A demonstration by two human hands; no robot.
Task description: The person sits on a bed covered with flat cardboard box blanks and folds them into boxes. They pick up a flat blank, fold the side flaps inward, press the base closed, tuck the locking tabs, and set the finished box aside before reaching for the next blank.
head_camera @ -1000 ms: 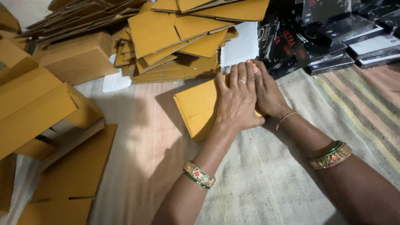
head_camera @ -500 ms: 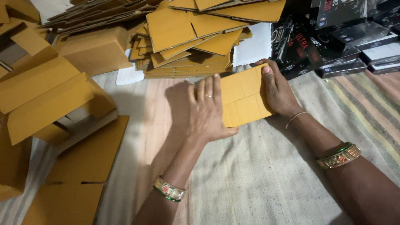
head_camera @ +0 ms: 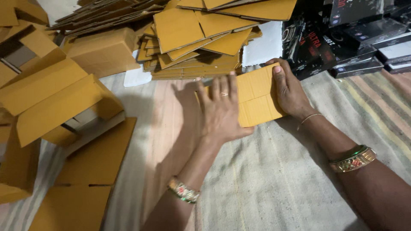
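A flat yellow-brown cardboard blank (head_camera: pixel 257 96) lies on the striped woven mat (head_camera: pixel 274 179) in front of me. My left hand (head_camera: pixel 220 107) lies flat on the blank's left part, fingers spread, a ring on one finger. My right hand (head_camera: pixel 289 90) grips the blank's right edge, thumb on top of the card. Both wrists wear bangles.
A heap of flat cardboard blanks (head_camera: pixel 201 38) lies just behind the hands. Folded cardboard boxes (head_camera: pixel 51 98) and more flat sheets (head_camera: pixel 85 171) fill the left side. Black printed product boxes (head_camera: pixel 351 34) are stacked at the back right. A white sheet (head_camera: pixel 265 45) lies between the piles.
Both hands were pressed together on the blank. The left hand has slid left across the card and flattened out, while the right hand has stayed at the right edge. The view shifted slightly.
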